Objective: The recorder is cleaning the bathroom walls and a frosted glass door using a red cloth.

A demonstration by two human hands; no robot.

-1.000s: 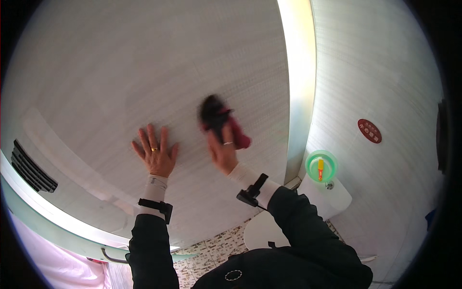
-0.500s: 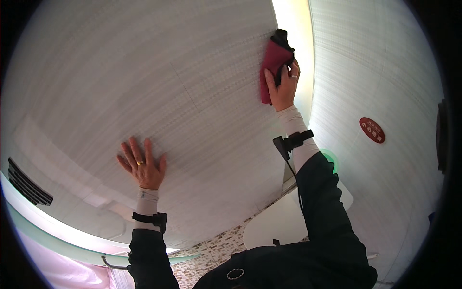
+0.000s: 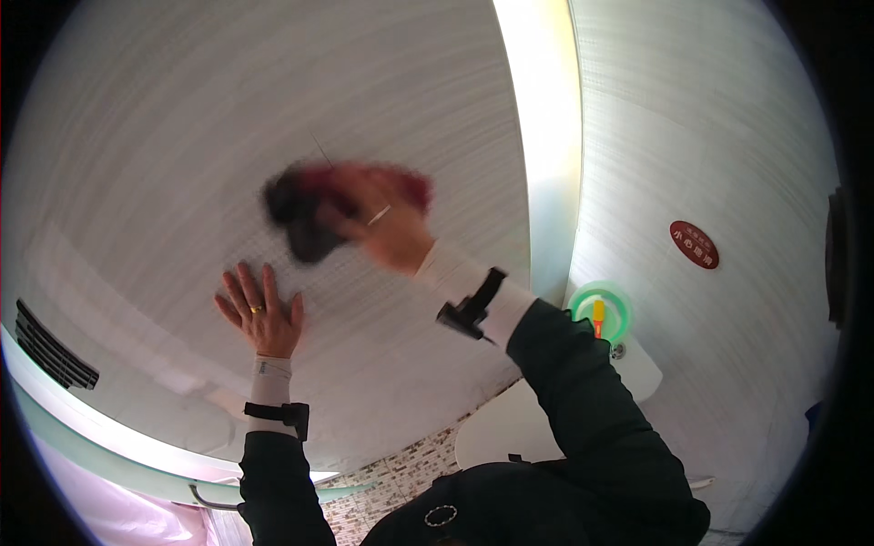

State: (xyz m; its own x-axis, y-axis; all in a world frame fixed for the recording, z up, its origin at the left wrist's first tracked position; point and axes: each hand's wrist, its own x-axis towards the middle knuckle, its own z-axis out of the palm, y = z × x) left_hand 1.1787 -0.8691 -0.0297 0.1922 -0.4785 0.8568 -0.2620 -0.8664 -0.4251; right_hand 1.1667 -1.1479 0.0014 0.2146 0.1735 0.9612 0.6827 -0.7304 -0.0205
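A dark red and black cloth [image 3: 401, 179], smeared by motion, lies against the pale grey streaked wall surface [image 3: 182, 136]. My right hand [image 3: 393, 238] is on the cloth and holds it; a ring shows on one finger, while the other fingers are blurred. Lower and to the left, my left hand [image 3: 261, 311] rests flat on the same surface with its fingers spread. Nothing is in it, and it wears a gold ring.
To the right stands a green basin [image 3: 621, 314] with a yellow-and-red handled thing [image 3: 598, 314] in it, by a white ledge [image 3: 645, 375]. A bright strip [image 3: 549, 118] runs along the surface's right edge. A dark slatted vent [image 3: 55, 346] is at far left.
My right hand has swept the cloth from the upper right edge down and left to mid-surface, and the cloth has turned. The green basin is now uncovered. My left hand stays in place.
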